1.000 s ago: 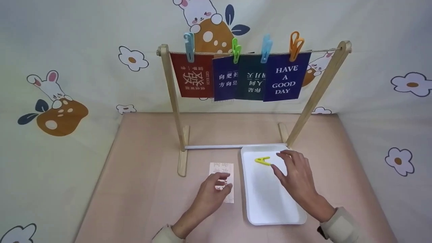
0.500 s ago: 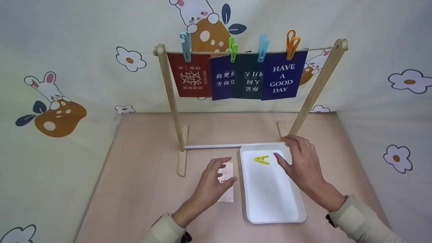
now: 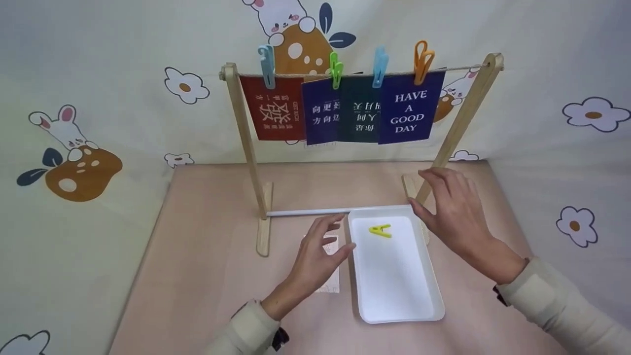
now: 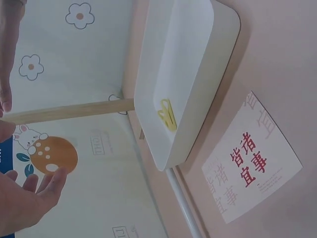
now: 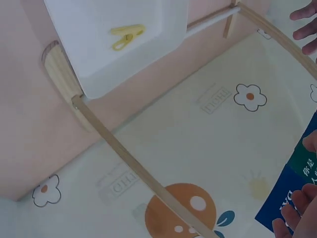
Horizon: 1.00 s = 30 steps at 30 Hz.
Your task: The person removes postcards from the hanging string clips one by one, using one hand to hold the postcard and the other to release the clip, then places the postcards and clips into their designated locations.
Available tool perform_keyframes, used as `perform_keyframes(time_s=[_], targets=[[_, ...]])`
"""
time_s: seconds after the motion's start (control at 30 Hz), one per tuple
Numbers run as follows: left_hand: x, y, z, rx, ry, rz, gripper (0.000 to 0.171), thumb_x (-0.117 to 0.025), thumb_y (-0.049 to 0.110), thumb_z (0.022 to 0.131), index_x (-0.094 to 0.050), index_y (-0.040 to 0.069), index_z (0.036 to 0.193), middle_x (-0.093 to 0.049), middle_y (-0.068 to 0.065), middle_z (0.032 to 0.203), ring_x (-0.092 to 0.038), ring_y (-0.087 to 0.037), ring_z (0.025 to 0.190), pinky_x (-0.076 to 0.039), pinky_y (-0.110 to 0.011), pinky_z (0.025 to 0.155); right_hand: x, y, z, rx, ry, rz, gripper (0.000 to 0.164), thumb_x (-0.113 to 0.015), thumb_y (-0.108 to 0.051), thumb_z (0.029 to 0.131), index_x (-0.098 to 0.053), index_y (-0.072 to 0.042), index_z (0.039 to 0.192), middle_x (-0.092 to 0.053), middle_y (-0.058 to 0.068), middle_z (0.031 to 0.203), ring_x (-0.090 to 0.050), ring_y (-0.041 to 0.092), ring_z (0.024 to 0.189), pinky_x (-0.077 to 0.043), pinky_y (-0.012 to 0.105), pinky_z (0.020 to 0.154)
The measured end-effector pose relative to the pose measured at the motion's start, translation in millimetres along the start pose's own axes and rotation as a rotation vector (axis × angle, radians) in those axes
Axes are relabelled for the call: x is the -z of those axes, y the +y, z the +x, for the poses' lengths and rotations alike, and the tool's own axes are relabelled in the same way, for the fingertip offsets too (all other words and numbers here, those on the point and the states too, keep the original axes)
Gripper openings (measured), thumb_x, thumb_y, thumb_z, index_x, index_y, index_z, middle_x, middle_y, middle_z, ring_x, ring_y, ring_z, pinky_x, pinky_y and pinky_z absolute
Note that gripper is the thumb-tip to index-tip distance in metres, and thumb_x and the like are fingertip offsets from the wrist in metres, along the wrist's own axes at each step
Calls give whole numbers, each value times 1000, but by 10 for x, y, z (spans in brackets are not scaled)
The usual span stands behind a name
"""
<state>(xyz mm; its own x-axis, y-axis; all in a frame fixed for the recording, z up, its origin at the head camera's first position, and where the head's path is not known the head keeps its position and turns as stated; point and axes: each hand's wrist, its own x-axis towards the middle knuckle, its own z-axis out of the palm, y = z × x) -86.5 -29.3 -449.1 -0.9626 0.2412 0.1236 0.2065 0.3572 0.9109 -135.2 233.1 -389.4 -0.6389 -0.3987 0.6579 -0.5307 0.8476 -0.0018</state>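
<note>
My left hand [image 3: 318, 261] hovers over a white card with red characters [image 4: 250, 163], its fingers relaxed and apart, holding nothing. Part of the card is hidden by that hand in the head view. Beyond the white tray's far right corner, my right hand [image 3: 456, 212] is raised in front of the rack's right post, thumb and fingers spread with nothing between them. A yellow clothespin [image 3: 380, 230] lies in the tray [image 3: 402, 315]. On the rack's string hang a red card [image 3: 276, 111], two blue cards and a dark green card [image 3: 360, 111], held by several clothespins.
The wooden rack [image 3: 249, 148] stands at the back, with a white crossbar [image 3: 308, 212] low between its feet. The tray's far edge meets this bar. Patterned cloth [image 3: 98, 246] walls in the pink table [image 3: 207, 276] at the back and sides.
My right hand has lifted away from the clothespin, moving right and toward the rack's post. My left hand has shifted slightly forward and right. The clothespin stays in the tray.
</note>
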Motion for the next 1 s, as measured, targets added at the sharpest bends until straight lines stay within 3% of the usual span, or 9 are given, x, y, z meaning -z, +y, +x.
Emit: perform_keyframes(time_s=[0.4,0.57,0.8,1.0], targets=[[47,115,192,-48,52,-104,59,-70,24,81,-41,21,133,-45,2,131,-49,-14,119,-50,-28,93,140,122,203,17,-2,-33,61,-73,-27,76,-48,2,124,-51,20,117,-49,33,105,-43,41,81],[63,292,264,-27,66,-161,58,-68,18,82,-41,16,133,-44,-4,133,-49,-17,119,-49,-30,94,240,159,285,34,-27,-47,65,-71,-29,77,-44,1,128,-50,20,120,-47,33,111,-43,42,85],[117,564,363,-32,71,-247,55,-66,7,83,-40,8,133,-43,-9,134,-48,-22,121,-48,-34,97,255,213,392,19,58,30,68,-76,-23,73,-45,2,128,-48,19,122,-43,33,114,-38,42,90],[96,480,479,-54,88,-282,57,-66,13,84,-39,12,134,-42,-3,136,-47,-16,123,-47,-29,98,243,246,503,20,115,54,69,-77,-22,72,-44,2,128,-47,20,122,-42,33,116,-37,43,91]])
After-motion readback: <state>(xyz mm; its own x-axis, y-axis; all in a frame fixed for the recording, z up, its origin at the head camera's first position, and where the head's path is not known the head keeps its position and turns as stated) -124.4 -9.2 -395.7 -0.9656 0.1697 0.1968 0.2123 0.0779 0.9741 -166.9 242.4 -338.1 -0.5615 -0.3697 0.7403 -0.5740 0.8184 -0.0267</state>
